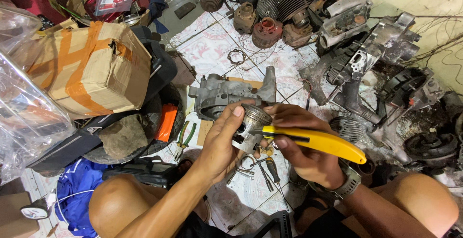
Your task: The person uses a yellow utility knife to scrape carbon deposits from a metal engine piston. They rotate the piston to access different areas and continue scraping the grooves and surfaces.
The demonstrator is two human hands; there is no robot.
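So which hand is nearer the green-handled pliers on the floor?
Left. The left hand, holding the piston, is just right of the pliers; the right hand sits beyond it.

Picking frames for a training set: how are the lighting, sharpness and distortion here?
Head view: even, soft light, no harsh shadows; left hand, piston and yellow-handled tool in the right hand are sharp; wide-angle bending at edges; glare on the plastic sheet.
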